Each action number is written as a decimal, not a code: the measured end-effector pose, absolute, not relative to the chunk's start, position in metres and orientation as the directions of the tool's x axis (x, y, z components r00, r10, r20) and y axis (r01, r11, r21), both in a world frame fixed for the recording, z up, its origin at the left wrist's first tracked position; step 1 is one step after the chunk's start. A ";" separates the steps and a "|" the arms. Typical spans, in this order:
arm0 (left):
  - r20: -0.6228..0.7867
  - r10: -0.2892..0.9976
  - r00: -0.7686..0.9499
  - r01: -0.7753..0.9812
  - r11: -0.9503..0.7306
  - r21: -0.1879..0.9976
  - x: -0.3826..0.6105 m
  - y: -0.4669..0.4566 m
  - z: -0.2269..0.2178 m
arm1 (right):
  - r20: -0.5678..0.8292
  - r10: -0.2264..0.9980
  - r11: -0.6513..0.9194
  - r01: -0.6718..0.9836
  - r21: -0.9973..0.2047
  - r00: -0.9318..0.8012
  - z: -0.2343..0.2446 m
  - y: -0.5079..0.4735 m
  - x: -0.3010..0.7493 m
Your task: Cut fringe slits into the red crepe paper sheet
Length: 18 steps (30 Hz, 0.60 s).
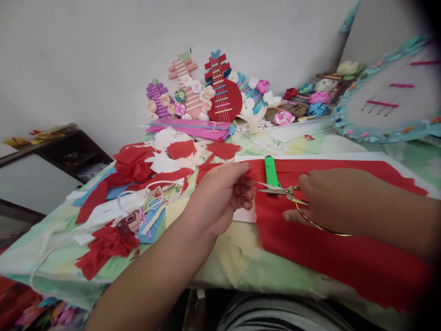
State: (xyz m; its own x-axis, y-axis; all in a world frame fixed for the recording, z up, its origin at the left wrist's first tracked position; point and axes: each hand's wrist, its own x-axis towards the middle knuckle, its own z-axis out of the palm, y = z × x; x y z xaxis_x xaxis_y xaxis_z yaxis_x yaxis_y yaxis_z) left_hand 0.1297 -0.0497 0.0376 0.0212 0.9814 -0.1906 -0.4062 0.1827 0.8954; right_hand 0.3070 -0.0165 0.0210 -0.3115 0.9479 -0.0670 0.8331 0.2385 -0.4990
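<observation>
My right hand (327,202) grips gold-handled scissors (280,189), their silver blades parted and pointing left. Just past the blade tips is my left hand (223,195), its fingers curled in toward the thumb around an edge of red paper (252,174); the fingers partly hide that edge. Under the scissors spreads a large red crepe-like sheet (310,234), lying over white paper (245,215). A bright green box cutter (271,171) rests on the red sheet, its lower end behind the blades.
Red scraps (106,246), white cord (120,197) and blue paper pieces (151,225) litter the table's left side. Decorated paper instruments (220,96) lean along the back wall. A large blue-rimmed panel (382,96) stands at right. A dark cabinet (79,156) is at left.
</observation>
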 end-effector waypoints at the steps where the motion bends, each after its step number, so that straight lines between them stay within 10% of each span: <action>1: -0.195 0.980 0.034 -0.400 0.192 0.896 0.131 -0.049 0.038 | -0.045 0.931 0.340 0.906 -0.250 -0.362 0.020 -0.017 0.303; 3: -0.189 0.980 0.060 -0.393 0.198 0.898 0.134 -0.047 0.039 | -0.081 0.906 0.421 0.902 0.092 -0.415 0.016 -0.018 0.299; 5: -0.173 0.982 0.081 -0.393 0.191 0.900 0.134 -0.045 0.039 | -0.131 0.899 0.436 0.880 0.186 -0.418 0.011 -0.020 0.298; 18: -0.179 0.980 0.086 -0.416 0.199 0.887 0.132 -0.046 0.038 | -0.116 0.911 0.408 0.903 0.133 -0.395 -0.001 -0.023 0.291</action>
State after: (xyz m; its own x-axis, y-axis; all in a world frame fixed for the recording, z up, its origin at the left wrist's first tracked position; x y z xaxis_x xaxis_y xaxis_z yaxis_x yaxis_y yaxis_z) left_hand 0.1315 -0.0461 0.0379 0.0855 0.9801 -0.1793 -0.4165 0.1986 0.8872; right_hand 0.2906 -0.0232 -0.0005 -0.3949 0.9113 -0.1164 0.9031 0.4083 0.1331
